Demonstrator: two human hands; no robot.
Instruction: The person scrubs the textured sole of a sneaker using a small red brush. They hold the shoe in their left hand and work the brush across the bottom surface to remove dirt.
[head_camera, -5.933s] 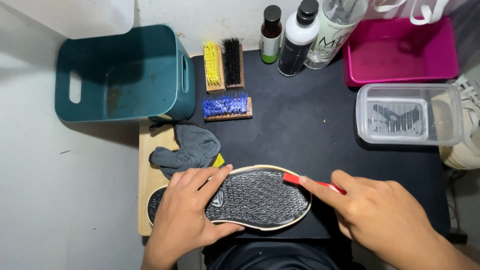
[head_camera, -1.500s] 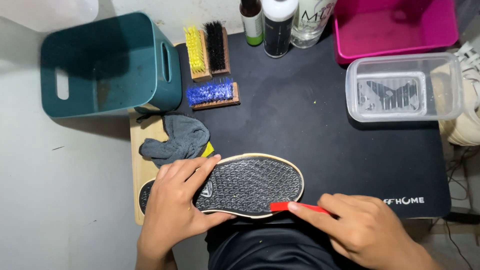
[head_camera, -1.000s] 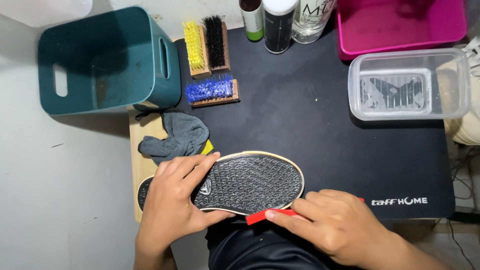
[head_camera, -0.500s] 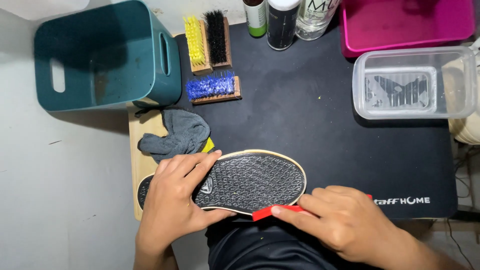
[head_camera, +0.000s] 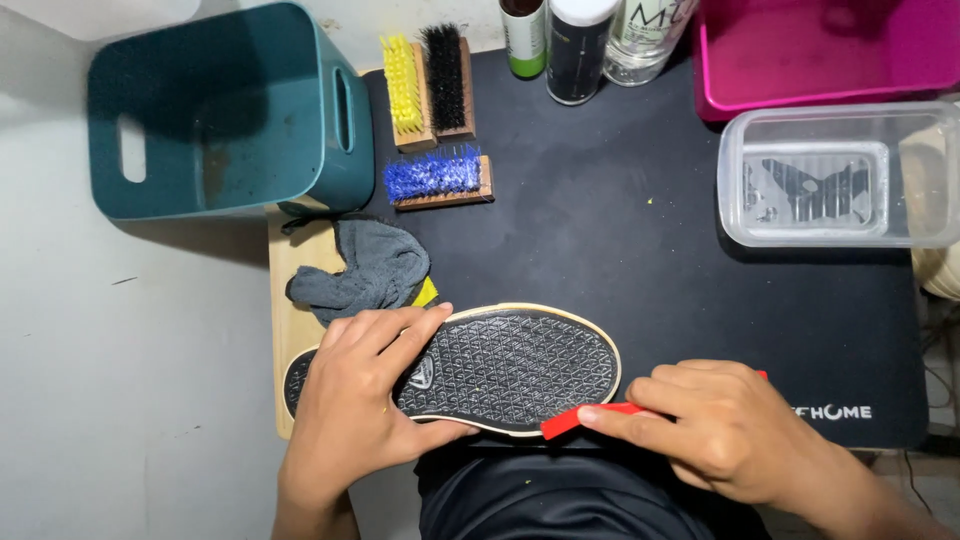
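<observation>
Left hand (head_camera: 365, 400) clamps upturned shoe (head_camera: 500, 368), long axis along mat (head_camera: 620, 250) front edge; right hand (head_camera: 725, 430) pinches red tool (head_camera: 580, 420) at the sole's near edge.

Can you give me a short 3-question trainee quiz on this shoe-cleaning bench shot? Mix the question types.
1. True or false: the left hand rests on the upturned black-soled shoe with the cream rim.
2. Multiple choice: the thin red tool in the right hand has its tip at
A) the sole's near edge, toe end
B) the clear plastic tub
C) the teal plastic bin
3. Fill in: of the three wooden brushes, the one lying crosswise, nearest the crumpled grey cloth, has ___ bristles.

Key: 1 true; 2 A; 3 blue.
</observation>
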